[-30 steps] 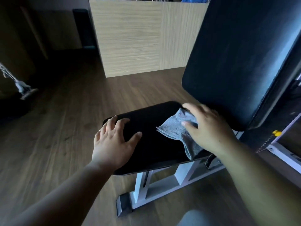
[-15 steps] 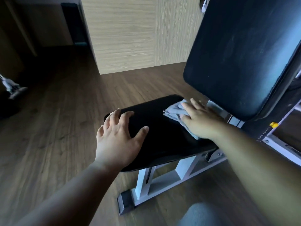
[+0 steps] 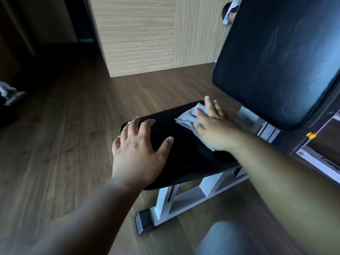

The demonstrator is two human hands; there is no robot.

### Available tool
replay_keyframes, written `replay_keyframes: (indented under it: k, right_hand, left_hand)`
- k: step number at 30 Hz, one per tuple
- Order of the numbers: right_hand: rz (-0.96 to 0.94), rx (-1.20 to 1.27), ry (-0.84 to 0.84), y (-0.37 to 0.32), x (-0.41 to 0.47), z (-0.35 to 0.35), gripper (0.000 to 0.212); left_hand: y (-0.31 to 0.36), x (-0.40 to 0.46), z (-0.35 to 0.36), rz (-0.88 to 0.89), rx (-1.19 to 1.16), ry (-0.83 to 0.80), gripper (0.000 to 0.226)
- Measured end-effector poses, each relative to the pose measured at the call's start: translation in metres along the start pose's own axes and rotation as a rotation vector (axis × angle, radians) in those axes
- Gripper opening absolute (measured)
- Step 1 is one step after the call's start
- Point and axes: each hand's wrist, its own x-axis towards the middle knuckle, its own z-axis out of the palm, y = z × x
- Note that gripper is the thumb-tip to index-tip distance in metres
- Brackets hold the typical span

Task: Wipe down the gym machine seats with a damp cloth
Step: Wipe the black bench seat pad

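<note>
On the black padded seat (image 3: 185,150) of the gym machine, both bare hands lie flat. At its far right corner, close under the lower edge of the upright back pad (image 3: 276,57), the right hand (image 3: 214,126) presses a crumpled grey cloth (image 3: 187,117) against the upholstery with straight, slightly spread fingers; nothing is pinched, the palm simply bears down on the fabric. Part of the cloth shows at the left of the fingers and a small corner peeks out below the wrist. Toward the seat's left edge, the left hand (image 3: 139,151) rests on the bare padding, fingers fanned wide and thumb stretched toward the middle, well apart from the cloth. Beneath the seat, the white metal frame (image 3: 185,199) stands on the dark wooden floor (image 3: 60,144). Behind it rises a pale wood-grain panel (image 3: 139,34).
</note>
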Motion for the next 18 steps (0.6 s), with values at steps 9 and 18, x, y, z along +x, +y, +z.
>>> replay_keyframes:
  k: [9, 18]
  right_hand:
    - [-0.334, 0.182, 0.114, 0.024, -0.044, 0.005, 0.04]
    - [0.06, -0.023, -0.092, -0.004, 0.046, -0.006, 0.056]
  left_hand:
    - [-0.001, -0.004, 0.0, -0.022, -0.102, 0.086, 0.064]
    - [-0.036, -0.011, -0.01, -0.145, -0.324, -0.168, 0.113]
